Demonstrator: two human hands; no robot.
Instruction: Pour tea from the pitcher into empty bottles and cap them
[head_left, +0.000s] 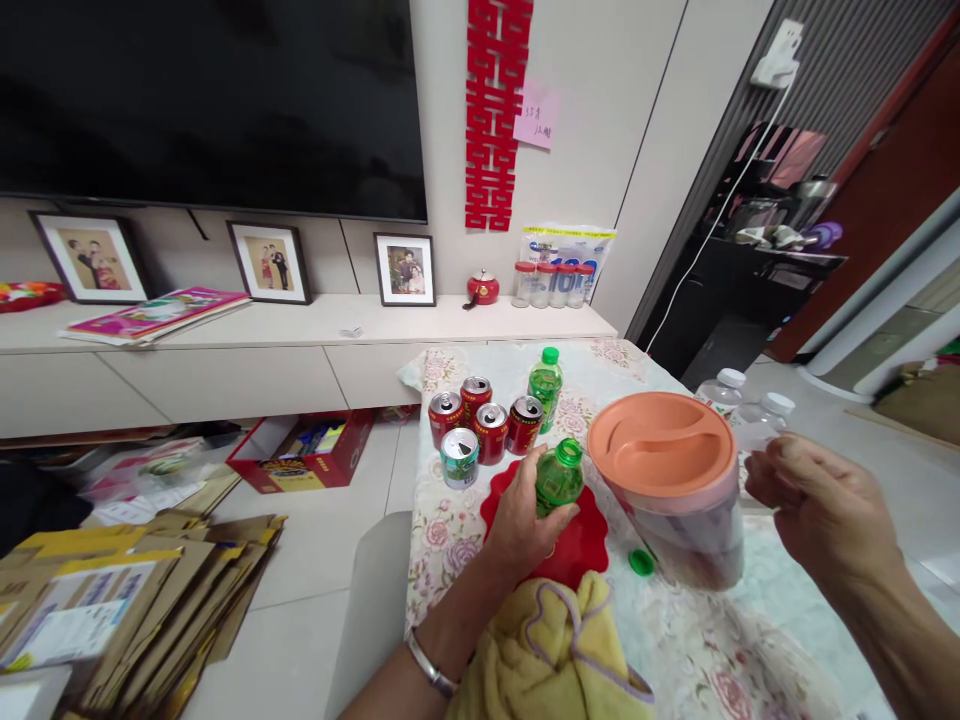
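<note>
Green plastic bottle (559, 478) stands on a red mat (581, 545) near the middle of the table (465, 530), and I see my left hand (525, 525) with its grip wrapped round the bottle's lower half from the left. Just right of it is a clear pitcher (679, 520) with an orange lid (660, 445), and a loose green cap (641, 562) lies by its base. My right hand (817, 510) hangs beside the pitcher's right side with its fingers curled; I cannot tell whether that grip holds anything. Five opened cans (487, 425) cluster toward the table's far left edge, a second green bottle (545, 385) just beside them. A yellow towel (547, 650) lies at the near edge.
</note>
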